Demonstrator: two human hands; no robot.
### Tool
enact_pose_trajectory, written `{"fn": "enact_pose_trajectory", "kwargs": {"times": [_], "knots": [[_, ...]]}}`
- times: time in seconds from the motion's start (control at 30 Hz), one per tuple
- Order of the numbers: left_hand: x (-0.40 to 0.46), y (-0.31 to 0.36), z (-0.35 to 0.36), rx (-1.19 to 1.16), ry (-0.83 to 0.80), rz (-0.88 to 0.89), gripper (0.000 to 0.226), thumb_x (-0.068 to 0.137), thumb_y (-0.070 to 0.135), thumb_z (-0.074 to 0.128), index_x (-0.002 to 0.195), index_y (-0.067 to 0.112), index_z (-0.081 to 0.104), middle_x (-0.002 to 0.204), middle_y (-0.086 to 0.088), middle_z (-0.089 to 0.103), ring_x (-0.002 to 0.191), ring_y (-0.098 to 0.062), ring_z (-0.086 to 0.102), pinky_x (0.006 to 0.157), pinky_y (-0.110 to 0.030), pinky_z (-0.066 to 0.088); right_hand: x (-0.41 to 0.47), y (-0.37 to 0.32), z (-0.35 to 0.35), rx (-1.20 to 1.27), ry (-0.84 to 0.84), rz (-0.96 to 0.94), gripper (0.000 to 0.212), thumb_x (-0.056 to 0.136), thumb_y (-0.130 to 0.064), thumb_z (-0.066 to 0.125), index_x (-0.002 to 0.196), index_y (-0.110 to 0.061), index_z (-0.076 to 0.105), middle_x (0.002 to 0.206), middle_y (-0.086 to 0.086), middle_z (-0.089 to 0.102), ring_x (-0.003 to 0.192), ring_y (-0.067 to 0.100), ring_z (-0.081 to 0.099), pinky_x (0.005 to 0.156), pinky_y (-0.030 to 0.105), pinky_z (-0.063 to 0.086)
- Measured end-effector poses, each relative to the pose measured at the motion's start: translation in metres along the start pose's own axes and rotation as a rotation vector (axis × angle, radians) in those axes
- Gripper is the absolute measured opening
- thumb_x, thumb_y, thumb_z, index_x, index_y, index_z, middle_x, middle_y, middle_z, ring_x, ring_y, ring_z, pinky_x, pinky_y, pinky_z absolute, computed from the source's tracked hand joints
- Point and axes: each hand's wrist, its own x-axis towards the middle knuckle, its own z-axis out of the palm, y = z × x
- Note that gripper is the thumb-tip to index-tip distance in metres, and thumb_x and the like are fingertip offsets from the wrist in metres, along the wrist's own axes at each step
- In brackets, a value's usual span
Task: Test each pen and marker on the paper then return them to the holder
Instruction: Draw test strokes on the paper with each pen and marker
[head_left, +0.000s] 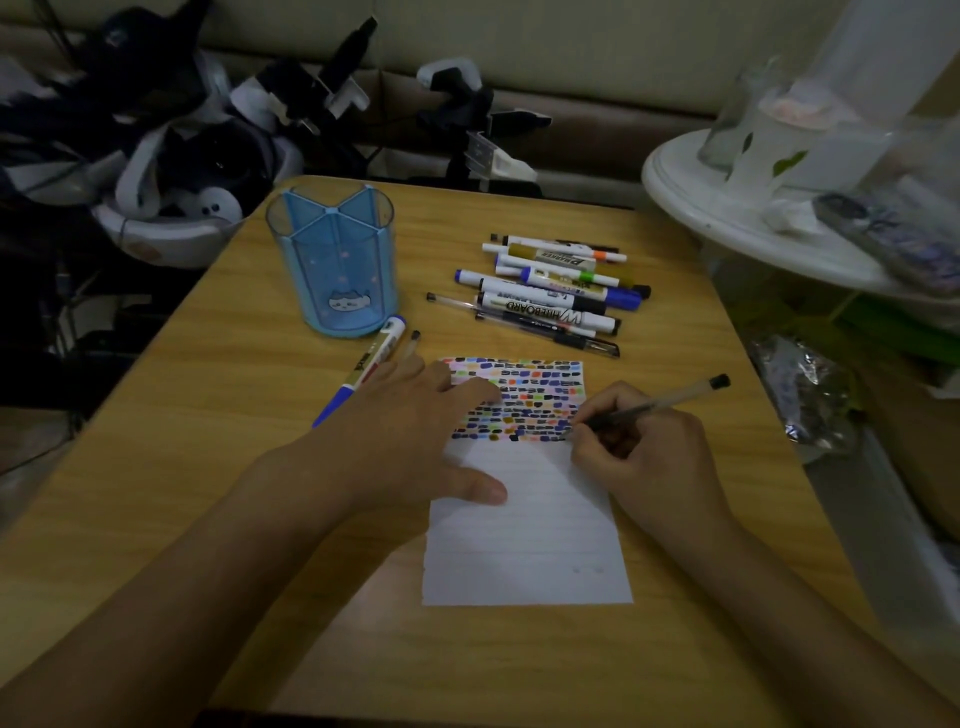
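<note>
1. Right hand: pinches clear pen, tip at the paper's right edge.
2. Left hand: fingers spread, pressing the paper flat.
3. Holder: empty, behind.
4. Advice: short, light stroke; keep sheet pinned.

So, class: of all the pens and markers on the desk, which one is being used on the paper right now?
The clear-barrelled pen with the black end, gripped in the right hand, tip on the paper. The others lie untouched on the table.
</note>
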Motion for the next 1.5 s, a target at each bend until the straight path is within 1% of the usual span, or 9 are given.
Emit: {"fn": "enact_pose_trajectory", "kwargs": {"times": [0.1, 0.23, 0.5, 0.6, 0.77, 1.03, 1.2, 1.37, 1.5], "knots": [[-0.0007, 0.0007, -0.0007, -0.007, -0.004, -0.004, 0.095, 0.07, 0.086, 0.049, 0.15, 0.047, 0.015, 0.148, 0.004, 0.034, 0.134, -0.019, 0.027, 0.111, -0.038, 0.024, 0.0, -0.0005, 0.0001, -0.017, 0.01, 0.013, 0.021, 0.085, -0.014, 0.073, 0.083, -0.031, 0.061, 0.065, -0.017, 0.061, 0.07, -0.004, 0.062, 0.052, 0.008, 0.044], [-0.0011, 0.0013, -0.0012, -0.007, -0.008, -0.007, 0.095, 0.07, 0.086, 0.049, 0.15, 0.046, 0.015, 0.146, 0.004, 0.034, 0.133, -0.019, 0.027, 0.111, -0.038, 0.024, -0.0005, -0.0002, 0.0001, -0.015, 0.002, -0.003, 0.018, 0.086, -0.016, 0.073, 0.085, -0.031, 0.064, 0.067, -0.017, 0.063, 0.071, -0.002, 0.063, 0.055, 0.009, 0.046], [-0.0015, 0.0012, -0.0008, -0.017, -0.005, -0.006, 0.095, 0.071, 0.084, 0.05, 0.15, 0.046, 0.015, 0.146, 0.003, 0.034, 0.14, -0.022, 0.02, 0.115, -0.039, 0.018, 0.0004, 0.0013, 0.0012, -0.012, 0.006, 0.008, 0.021, 0.085, -0.016, 0.073, 0.084, -0.034, 0.062, 0.07, -0.017, 0.065, 0.074, -0.001, 0.064, 0.057, 0.011, 0.05], [-0.001, 0.0004, 0.0001, -0.015, 0.002, -0.003, 0.095, 0.07, 0.085, 0.049, 0.15, 0.046, 0.015, 0.145, 0.003, 0.035, 0.136, -0.02, 0.023, 0.113, -0.039, 0.021, 0.0005, 0.0022, 0.0012, -0.007, 0.016, 0.01, 0.023, 0.085, -0.016, 0.073, 0.082, -0.035, 0.06, 0.069, -0.015, 0.065, 0.071, 0.001, 0.064, 0.057, 0.015, 0.051], [-0.0003, -0.0004, 0.0013, -0.008, 0.0, 0.0, 0.096, 0.07, 0.087, 0.048, 0.15, 0.046, 0.015, 0.145, 0.004, 0.034, 0.133, -0.019, 0.026, 0.111, -0.039, 0.024, 0.0005, 0.0021, 0.0011, -0.011, 0.019, -0.005, 0.02, 0.085, -0.016, 0.073, 0.083, -0.033, 0.062, 0.067, -0.016, 0.064, 0.07, 0.001, 0.064, 0.054, 0.012, 0.047], [0.0006, -0.001, 0.0015, 0.001, -0.003, -0.003, 0.096, 0.069, 0.087, 0.046, 0.15, 0.046, 0.014, 0.148, 0.004, 0.033, 0.135, -0.019, 0.026, 0.113, -0.039, 0.023, -0.0006, 0.0049, 0.0011, -0.018, 0.019, -0.006, 0.016, 0.086, -0.017, 0.072, 0.084, -0.03, 0.063, 0.065, -0.014, 0.063, 0.066, 0.002, 0.062, 0.052, 0.014, 0.047], [0.0006, -0.0003, 0.0001, 0.007, 0.002, 0.002, 0.095, 0.07, 0.086, 0.047, 0.15, 0.046, 0.014, 0.143, 0.004, 0.036, 0.132, -0.018, 0.028, 0.111, -0.039, 0.024, 0.0003, 0.0033, 0.0019, -0.014, 0.012, -0.017, 0.017, 0.086, -0.017, 0.072, 0.085, -0.031, 0.064, 0.067, -0.015, 0.065, 0.068, 0.003, 0.063, 0.053, 0.014, 0.048], [-0.0003, -0.0001, 0.001, 0.013, 0.017, 0.008, 0.094, 0.071, 0.086, 0.047, 0.149, 0.045, 0.015, 0.139, 0.005, 0.038, 0.126, -0.017, 0.03, 0.107, -0.037, 0.027, 0.0007, 0.0022, 0.001, -0.015, 0.011, -0.001, 0.015, 0.085, -0.016, 0.072, 0.084, -0.028, 0.064, 0.066, -0.015, 0.064, 0.068, 0.001, 0.063, 0.052, 0.011, 0.046], [-0.0007, -0.001, 0.0016, 0.008, 0.015, 0.011, 0.094, 0.071, 0.086, 0.047, 0.149, 0.045, 0.015, 0.139, 0.005, 0.037, 0.126, -0.017, 0.03, 0.107, -0.037, 0.027, 0.0007, 0.0004, 0.0011, -0.014, -0.008, 0.007, 0.02, 0.085, -0.015, 0.073, 0.083, -0.031, 0.062, 0.066, -0.016, 0.063, 0.069, -0.001, 0.063, 0.052, 0.009, 0.044]]}}
